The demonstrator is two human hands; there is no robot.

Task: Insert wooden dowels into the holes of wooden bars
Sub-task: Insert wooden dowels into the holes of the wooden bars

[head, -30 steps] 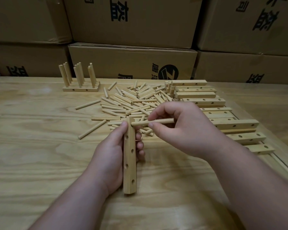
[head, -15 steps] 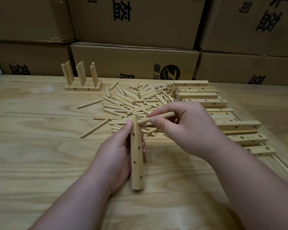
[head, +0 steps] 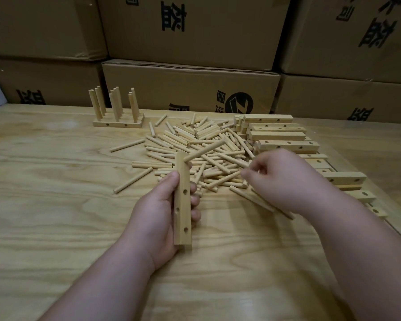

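Note:
My left hand grips a wooden bar, held upright above the table with its three empty holes facing me. One dowel sticks out of the bar's top hole, slanting up to the right. My right hand hovers apart from it, over the near right edge of the loose dowel pile. Its thumb and curled forefinger sit at the end of a dowel lying there. The hand is blurred, so a grip on that dowel is unclear.
Stacked drilled bars run down the table's right side. A finished bar with several upright dowels stands at the back left. Stray dowels lie left of the pile. Cardboard boxes wall off the back.
My right hand has let go of the dowel, which now stays in the bar's top hole, and has moved right and down onto the pile. The bar has tilted slightly more upright.

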